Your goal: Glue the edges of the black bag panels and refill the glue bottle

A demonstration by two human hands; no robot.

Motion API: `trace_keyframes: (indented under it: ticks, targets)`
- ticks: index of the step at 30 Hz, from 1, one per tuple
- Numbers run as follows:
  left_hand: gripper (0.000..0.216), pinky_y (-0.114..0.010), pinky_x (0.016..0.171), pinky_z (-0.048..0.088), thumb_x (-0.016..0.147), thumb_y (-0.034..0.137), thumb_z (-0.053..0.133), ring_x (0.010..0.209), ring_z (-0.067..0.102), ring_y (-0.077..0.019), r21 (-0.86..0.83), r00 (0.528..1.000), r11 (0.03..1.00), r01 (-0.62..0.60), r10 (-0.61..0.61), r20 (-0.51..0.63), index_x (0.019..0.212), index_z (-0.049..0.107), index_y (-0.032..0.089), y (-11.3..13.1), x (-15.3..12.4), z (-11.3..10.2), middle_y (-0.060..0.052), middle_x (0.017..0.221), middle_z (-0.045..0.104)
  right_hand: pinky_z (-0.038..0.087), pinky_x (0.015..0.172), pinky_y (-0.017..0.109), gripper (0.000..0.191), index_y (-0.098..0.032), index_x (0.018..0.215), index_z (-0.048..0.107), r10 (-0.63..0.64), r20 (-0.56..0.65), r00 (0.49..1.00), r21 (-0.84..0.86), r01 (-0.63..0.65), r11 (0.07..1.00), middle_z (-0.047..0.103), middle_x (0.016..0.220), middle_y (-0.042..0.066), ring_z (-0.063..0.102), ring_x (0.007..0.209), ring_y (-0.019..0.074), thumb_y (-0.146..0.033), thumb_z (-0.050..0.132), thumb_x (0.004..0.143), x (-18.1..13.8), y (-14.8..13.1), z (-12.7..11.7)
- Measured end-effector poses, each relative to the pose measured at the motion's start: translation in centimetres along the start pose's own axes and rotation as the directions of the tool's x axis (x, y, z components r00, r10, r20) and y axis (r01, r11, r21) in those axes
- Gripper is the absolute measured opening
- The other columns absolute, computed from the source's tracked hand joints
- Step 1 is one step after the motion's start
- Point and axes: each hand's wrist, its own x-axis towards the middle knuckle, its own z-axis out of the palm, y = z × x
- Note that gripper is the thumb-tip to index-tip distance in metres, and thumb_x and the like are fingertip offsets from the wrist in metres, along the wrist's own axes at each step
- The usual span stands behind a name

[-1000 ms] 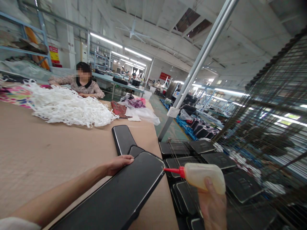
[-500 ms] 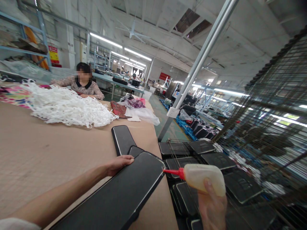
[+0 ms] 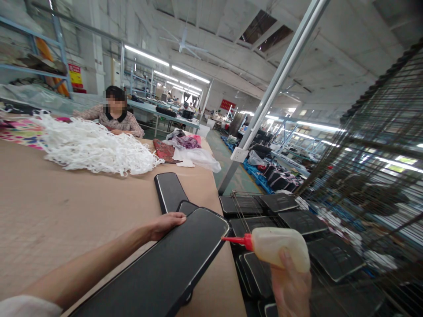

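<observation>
My left hand (image 3: 168, 225) grips the far left edge of a long black panel (image 3: 165, 259) with rounded corners and a pale line along its rim. In my right hand (image 3: 291, 281) is a translucent squeeze bottle (image 3: 280, 247), held on its side, with yellowish liquid inside. Its red nozzle (image 3: 236, 240) points left, and the tip is at the panel's right edge just below the far corner. Whether the tip touches the edge I cannot tell. Beyond the panel, another black panel (image 3: 170, 191) lies on the brown table (image 3: 82, 211), with part of a further one beside it.
A heap of white strips (image 3: 99, 145) covers the table's far left, and a person (image 3: 115, 116) sits behind it. Fabric pieces and clear plastic (image 3: 198, 156) lie at the far corner. Several black panels (image 3: 304, 218) rest on a wire rack at right, below a metal post (image 3: 264, 110).
The bottle in my right hand has shifted slightly left and down, its nozzle tip moving along the panel's right edge toward me. My left hand keeps its grip.
</observation>
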Motion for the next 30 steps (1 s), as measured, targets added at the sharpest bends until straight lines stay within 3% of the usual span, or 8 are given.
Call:
trace_keyframes:
  ticks: [9,15,24,30]
  targets:
    - [0.044,-0.024,0.054,0.046,0.055,0.044,0.078,0.055,0.058,-0.0125,0.015,1.000,1.000,0.004,-0.004,-0.011,0.080,0.055,0.016,0.0,0.7,0.3,0.001,0.067,0.063,0.052,0.070,0.032,0.046,-0.014,0.104,0.062,0.074,-0.049,0.996,0.037,-0.072,0.997,0.067,0.085,0.004,0.062,0.083,0.0203,-0.031,0.075,0.063,-0.7,-0.1,-0.4]
    - [0.044,-0.023,0.052,0.046,0.053,0.044,0.079,0.052,0.056,-0.0114,0.019,1.000,1.000,0.007,-0.007,-0.028,0.076,0.054,0.016,0.1,1.1,0.7,0.001,0.063,0.062,0.053,0.066,0.029,0.046,-0.015,0.107,0.061,0.051,-0.037,0.998,-0.013,-0.051,0.999,0.067,0.088,0.005,0.061,0.087,0.0211,-0.030,0.074,0.065,-1.0,0.0,-1.1]
    - [0.040,-0.024,0.051,0.047,0.055,0.040,0.078,0.050,0.057,-0.0120,0.008,0.999,1.000,-0.005,0.005,-0.046,0.076,0.054,0.016,0.2,2.4,0.5,0.002,0.060,0.062,0.055,0.066,0.031,0.048,-0.017,0.111,0.059,-0.014,-0.020,1.000,-0.019,0.014,1.000,0.068,0.081,0.003,0.064,0.079,0.0203,-0.031,0.071,0.067,-1.4,1.3,-1.8]
    - [0.028,-0.024,0.049,0.048,0.064,0.034,0.073,0.050,0.058,-0.0127,0.028,0.998,1.000,0.008,-0.007,-0.056,0.077,0.055,0.016,1.3,2.8,1.0,0.000,0.061,0.064,0.056,0.070,0.039,0.050,-0.020,0.112,0.059,-0.060,-0.037,0.998,-0.150,0.054,0.987,0.066,0.096,0.007,0.063,0.090,0.0264,-0.037,0.070,0.067,-2.1,1.7,-2.7]
